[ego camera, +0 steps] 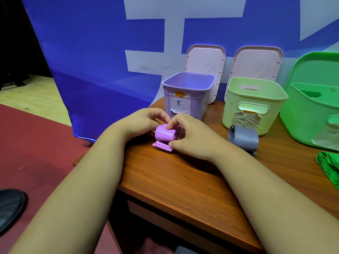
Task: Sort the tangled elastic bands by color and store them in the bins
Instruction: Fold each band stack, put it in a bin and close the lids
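Note:
A rolled purple band (164, 135) stands on the wooden table (183, 173), with its loose end folded flat beneath it. My left hand (142, 121) curls round the roll's far left side. My right hand (189, 134) pinches the roll, forefinger on top and thumb at its lower edge. Just behind the hands stands the purple bin (187, 96) with a paper label. A pale green bin (253, 105) stands to its right, and a bright green bin (315, 110) at the far right. A grey rolled band (244, 137) lies in front of the pale green bin.
A folded green band (329, 167) lies at the right edge of view. Two pink lids (205, 59) lean against the blue and white banner behind the bins. The table's left edge drops to a red floor, where a dark shoe (11, 206) shows.

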Available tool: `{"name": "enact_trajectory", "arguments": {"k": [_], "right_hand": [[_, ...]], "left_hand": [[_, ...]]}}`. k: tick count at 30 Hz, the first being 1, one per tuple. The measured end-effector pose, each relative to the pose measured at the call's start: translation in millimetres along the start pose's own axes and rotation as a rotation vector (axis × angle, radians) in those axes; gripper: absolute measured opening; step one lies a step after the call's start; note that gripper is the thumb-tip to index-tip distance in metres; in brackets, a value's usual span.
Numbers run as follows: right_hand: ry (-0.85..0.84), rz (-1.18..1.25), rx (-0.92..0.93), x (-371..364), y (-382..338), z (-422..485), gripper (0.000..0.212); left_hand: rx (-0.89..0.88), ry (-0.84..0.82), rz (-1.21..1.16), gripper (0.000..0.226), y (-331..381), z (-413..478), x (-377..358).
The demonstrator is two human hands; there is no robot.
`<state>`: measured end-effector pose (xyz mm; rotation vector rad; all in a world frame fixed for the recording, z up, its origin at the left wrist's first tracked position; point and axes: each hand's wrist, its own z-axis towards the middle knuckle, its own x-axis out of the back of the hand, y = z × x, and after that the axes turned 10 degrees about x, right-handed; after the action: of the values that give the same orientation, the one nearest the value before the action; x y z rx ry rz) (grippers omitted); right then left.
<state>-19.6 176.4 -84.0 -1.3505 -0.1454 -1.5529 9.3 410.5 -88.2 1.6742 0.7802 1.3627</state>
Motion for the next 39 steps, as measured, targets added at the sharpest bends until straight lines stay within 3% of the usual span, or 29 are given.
{"name": "enact_trajectory", "arguments": {"k": [3,8,12,22,29,33,36,39], "right_hand": [[-0.046,0.009,0.002,-0.1,-0.4,-1.3,0.023],[0.013,0.052,-0.041,0.1,3.1,0.4,0.007],[0.037,0.056,-0.085,-0.5,5.2,0.9,0.013],[0.003,-0.047,-0.111,-1.8,-4.8,-3.6,0.021],[-0.114,-0.176,-0.097,-8.2,-9.0,-32.3,0.050],[-0.211,-0.271,-0.059,-7.5,-20.8,-50.1,0.063],[-0.168,-0.272,-0.070,6.7,-28.9,-70.3,0.052],[-0.106,-0.266,-0.164,34.6,-30.2,-98.0,0.037]], "left_hand": [[0.046,0.028,-0.080,0.045,1.6,-0.5,-2.7],[0.038,0.033,-0.005,0.025,-0.6,3.8,-2.3],[0.039,0.046,0.141,0.017,-4.4,8.5,-4.9],[0.038,0.097,0.170,0.018,-5.2,4.6,-13.7],[0.119,0.127,0.219,0.019,8.9,-4.4,-22.7],[0.113,0.301,0.353,0.020,19.8,-14.8,-32.9],[0.041,0.526,0.550,0.013,30.6,-23.5,-42.2],[-0.013,0.617,0.569,0.016,46.8,-33.7,-57.6]]}}
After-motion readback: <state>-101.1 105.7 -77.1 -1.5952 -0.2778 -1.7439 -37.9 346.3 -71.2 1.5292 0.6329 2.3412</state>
